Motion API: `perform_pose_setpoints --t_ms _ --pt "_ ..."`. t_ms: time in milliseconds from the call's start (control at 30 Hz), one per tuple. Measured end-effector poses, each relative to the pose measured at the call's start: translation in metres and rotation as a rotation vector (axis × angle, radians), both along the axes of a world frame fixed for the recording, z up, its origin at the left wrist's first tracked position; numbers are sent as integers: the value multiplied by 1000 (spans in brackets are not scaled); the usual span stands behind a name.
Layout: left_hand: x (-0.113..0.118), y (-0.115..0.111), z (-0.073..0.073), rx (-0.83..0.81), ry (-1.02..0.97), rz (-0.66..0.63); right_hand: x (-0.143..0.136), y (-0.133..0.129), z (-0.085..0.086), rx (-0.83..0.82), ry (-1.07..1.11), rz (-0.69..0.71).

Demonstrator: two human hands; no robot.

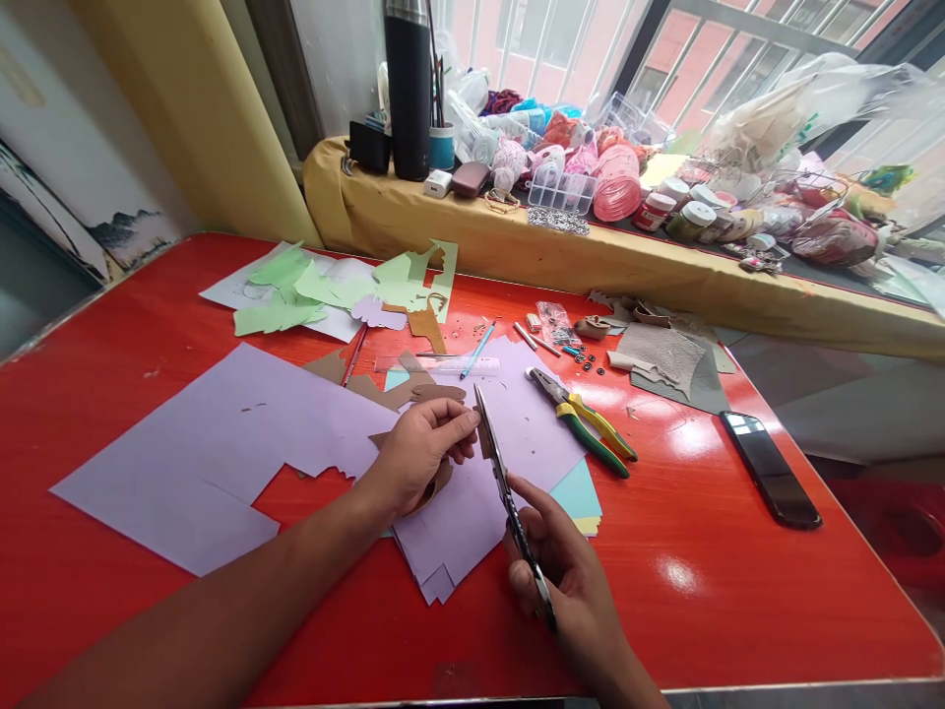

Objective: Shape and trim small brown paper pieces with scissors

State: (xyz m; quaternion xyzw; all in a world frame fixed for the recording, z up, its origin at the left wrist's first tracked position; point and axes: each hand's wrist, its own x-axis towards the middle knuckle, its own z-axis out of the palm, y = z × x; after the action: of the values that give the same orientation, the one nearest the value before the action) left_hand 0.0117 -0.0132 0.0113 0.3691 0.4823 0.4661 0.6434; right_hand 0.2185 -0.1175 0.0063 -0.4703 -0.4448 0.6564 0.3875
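Observation:
My right hand (557, 551) is closed round the handles of a pair of scissors (496, 463), whose blades point up and away from me. My left hand (424, 448) pinches a thin brown piece (484, 435) that looks like leather, close beside the scissor blades. More of the brown material (435, 490) curls out below the left palm; the fingers hide part of it. Beneath both hands lies a stack of purple paper (472, 537), over blue and yellow sheets. Whether the blades touch the brown piece, I cannot tell.
A large cut purple sheet (214, 453) lies left. Pliers (583, 418) with green and yellow handles and a phone (770, 468) lie right. Green paper scraps (325, 286), a blue pen (478, 350) and leather scraps (661, 354) lie farther back. Craft supplies crowd the windowsill.

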Motion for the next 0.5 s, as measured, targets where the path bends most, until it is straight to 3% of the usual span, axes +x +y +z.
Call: perform_pose_setpoints --t_ms 367,500 --pt "1 -1 3 20 -1 -1 1 0 -12 58 -34 22" --pt "1 -1 2 17 3 -4 0 1 -8 39 -30 13"
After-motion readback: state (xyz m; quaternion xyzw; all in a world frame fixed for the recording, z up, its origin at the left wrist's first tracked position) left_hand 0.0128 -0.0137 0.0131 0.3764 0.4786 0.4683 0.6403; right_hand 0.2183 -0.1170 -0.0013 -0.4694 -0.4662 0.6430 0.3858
